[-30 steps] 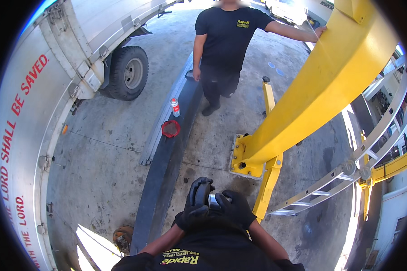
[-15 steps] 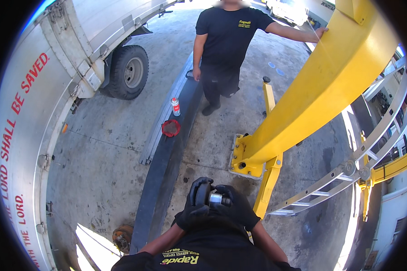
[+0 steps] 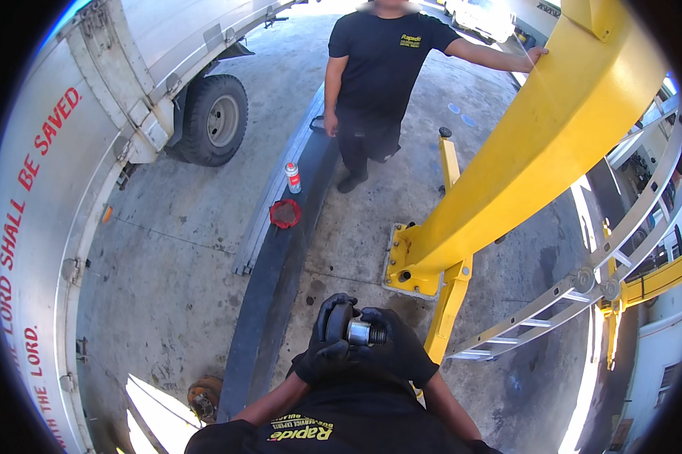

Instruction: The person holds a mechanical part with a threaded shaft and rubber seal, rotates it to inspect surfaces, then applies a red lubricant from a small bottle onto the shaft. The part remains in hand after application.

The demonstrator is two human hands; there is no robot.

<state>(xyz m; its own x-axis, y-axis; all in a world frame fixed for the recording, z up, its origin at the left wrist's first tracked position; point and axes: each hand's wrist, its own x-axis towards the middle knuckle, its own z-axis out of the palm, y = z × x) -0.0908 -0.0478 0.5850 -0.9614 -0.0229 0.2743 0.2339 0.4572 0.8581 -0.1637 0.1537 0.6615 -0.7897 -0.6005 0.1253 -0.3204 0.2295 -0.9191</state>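
Observation:
Both of my hands wear black gloves and meet in front of my chest. My left hand (image 3: 326, 340) wraps round the dark round head of a screw pad (image 3: 360, 333), a disc with a shiny metal collar and a dark threaded stem. The stem points right, towards my right hand (image 3: 399, 344), whose fingers curl against the collar and thread. Parts of the disc are hidden by the left glove.
A long dark beam (image 3: 269, 295) runs ahead on the left, bearing a red-rimmed bowl (image 3: 285, 214) and a spray can (image 3: 292, 178). A person (image 3: 375, 76) stands beyond, touching the yellow lift post (image 3: 523, 159). A ladder (image 3: 553, 310) leans right; a truck (image 3: 46, 227) stands left.
The screw pad has turned a little in my hands, and more of its collar and thread shows. My hands stay almost in the same place.

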